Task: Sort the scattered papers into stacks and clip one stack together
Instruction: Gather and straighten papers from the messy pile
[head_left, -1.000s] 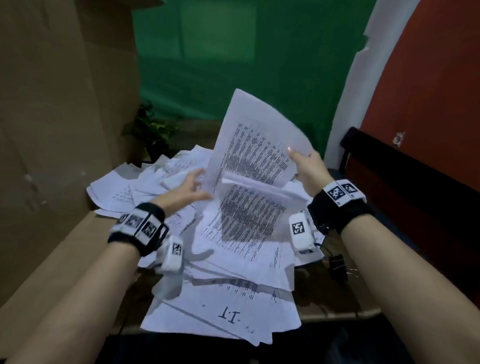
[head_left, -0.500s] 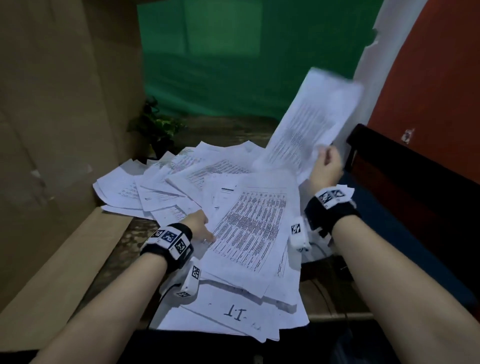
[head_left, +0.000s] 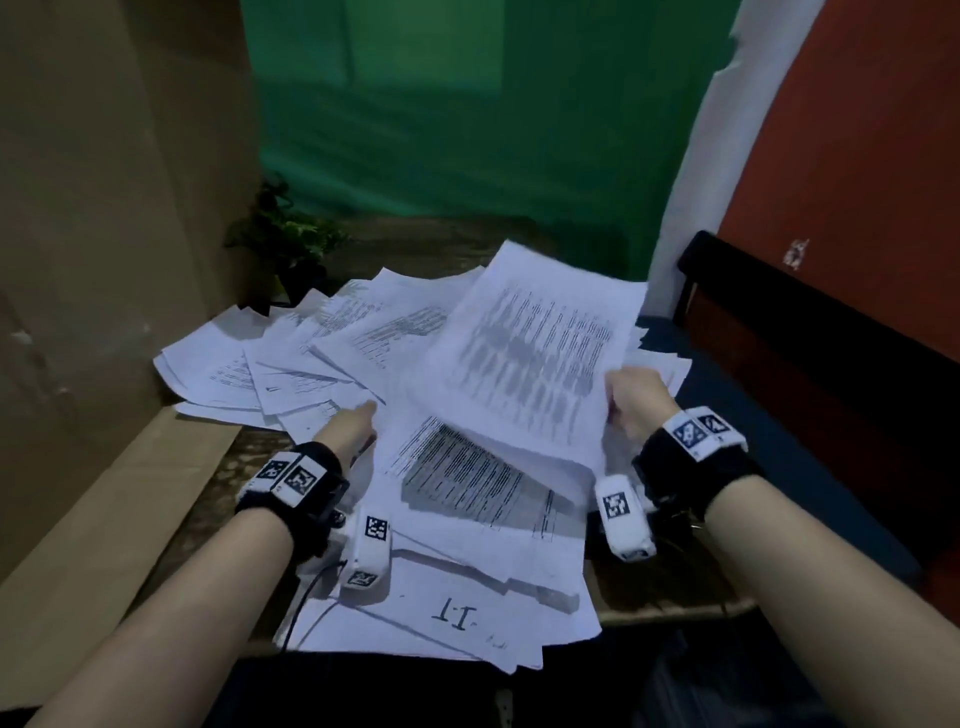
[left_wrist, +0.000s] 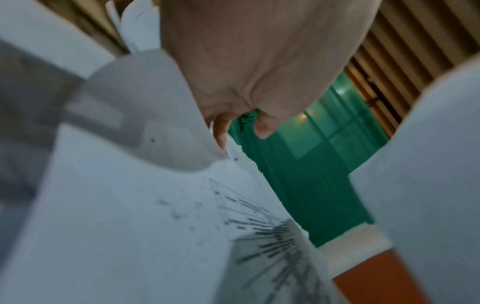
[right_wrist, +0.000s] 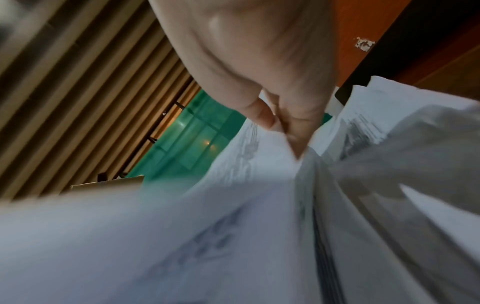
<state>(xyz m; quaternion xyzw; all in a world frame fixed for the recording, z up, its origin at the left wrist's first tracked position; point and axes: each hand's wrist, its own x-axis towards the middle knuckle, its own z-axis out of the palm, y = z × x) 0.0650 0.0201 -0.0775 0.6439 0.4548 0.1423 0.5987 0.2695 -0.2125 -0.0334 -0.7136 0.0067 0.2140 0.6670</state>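
— What's the right hand (head_left: 631, 402) doing?

— Pinching a printed sheet (head_left: 535, 358) by its near right edge, thumb and fingers (right_wrist: 262, 115) closed on the paper. The sheet is lifted off the heap, tilted up, its long axis running away from the person toward the green curtain (head_left: 467, 114), far end highest (the print is too blurred to read).

— And the left hand (head_left: 350, 428)?

— Lying among the scattered papers (head_left: 322, 358), fingers reaching forward under overlapping sheets. I cannot tell whether it grips anything; the wrist view shows only palm and two fingertips (left_wrist: 262, 129) over paper.

— Where's the rest?

— Fanned loose across the table (head_left: 670, 587), pointing every which way, one sheet marked "I.T" (head_left: 457, 613) at the near edge. A potted plant (head_left: 285, 244) stands behind the heap.
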